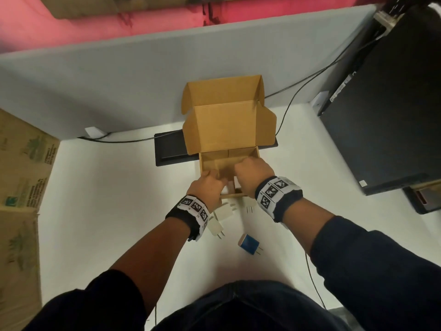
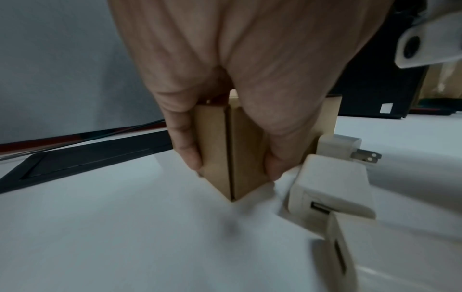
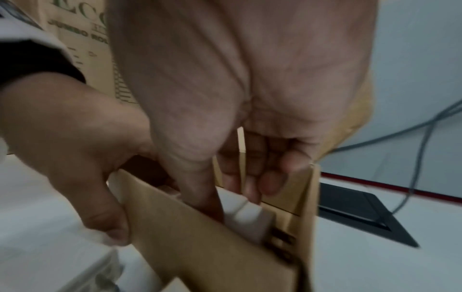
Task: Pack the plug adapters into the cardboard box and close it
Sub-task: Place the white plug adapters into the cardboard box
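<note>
While your two hands work at the near side of the box, this is how things lie:

Box: the cardboard box (image 1: 229,161) stands on the white table (image 1: 100,211) with its lid (image 1: 224,108) raised and leaning back toward the grey partition (image 1: 143,75); its far end sits over a black panel (image 1: 170,149) set in the tabletop.

Left hand: your left hand (image 1: 207,187) is clamped on the near left corner of the box; in the left wrist view the fingers (image 2: 187,146) curl round one wall and the thumb presses the adjoining wall.

Right hand: your right hand (image 1: 253,173) reaches down inside the box; in the right wrist view thumb and fingers (image 3: 265,177) pinch a white adapter (image 3: 247,211) with its prongs pointing down toward the box wall; whether it touches the box floor you cannot tell.

Adapters still outside: three white adapters (image 1: 226,211) lie on the table just beside the near wall of the box, partly hidden under your wrists; a blue adapter (image 1: 248,243) lies nearer to you, apart from them, prongs pointing to your right.

Surroundings: a dark monitor (image 1: 386,111) stands at the right with cables (image 1: 298,89) running along the partition; a printed carton (image 1: 21,187) stands at the left edge of the table.
</note>
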Action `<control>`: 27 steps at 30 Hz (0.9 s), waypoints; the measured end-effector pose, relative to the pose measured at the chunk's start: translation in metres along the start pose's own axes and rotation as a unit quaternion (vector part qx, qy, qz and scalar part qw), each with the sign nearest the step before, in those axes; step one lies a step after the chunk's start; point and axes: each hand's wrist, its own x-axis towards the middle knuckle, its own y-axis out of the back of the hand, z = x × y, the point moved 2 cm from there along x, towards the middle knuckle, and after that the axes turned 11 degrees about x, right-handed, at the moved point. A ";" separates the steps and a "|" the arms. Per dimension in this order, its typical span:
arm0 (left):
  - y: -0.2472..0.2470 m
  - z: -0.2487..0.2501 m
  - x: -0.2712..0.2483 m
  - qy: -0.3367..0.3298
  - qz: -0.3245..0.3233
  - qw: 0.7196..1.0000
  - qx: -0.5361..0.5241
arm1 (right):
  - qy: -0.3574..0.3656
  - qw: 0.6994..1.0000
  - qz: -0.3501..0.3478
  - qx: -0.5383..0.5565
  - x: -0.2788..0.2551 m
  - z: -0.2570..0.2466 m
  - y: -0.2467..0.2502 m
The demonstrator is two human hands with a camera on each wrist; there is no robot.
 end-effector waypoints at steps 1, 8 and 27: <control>0.000 0.000 0.000 0.000 -0.003 1.000 0.000 | -0.010 1.000 -0.008 0.006 0.001 -0.005 0.001; 0.000 0.001 0.001 -0.001 -0.015 1.000 0.001 | -0.028 0.997 -0.050 0.059 0.012 -0.011 -0.009; -0.002 0.008 -0.012 0.010 0.044 0.991 0.122 | 0.021 0.973 0.015 0.229 0.011 0.028 -0.016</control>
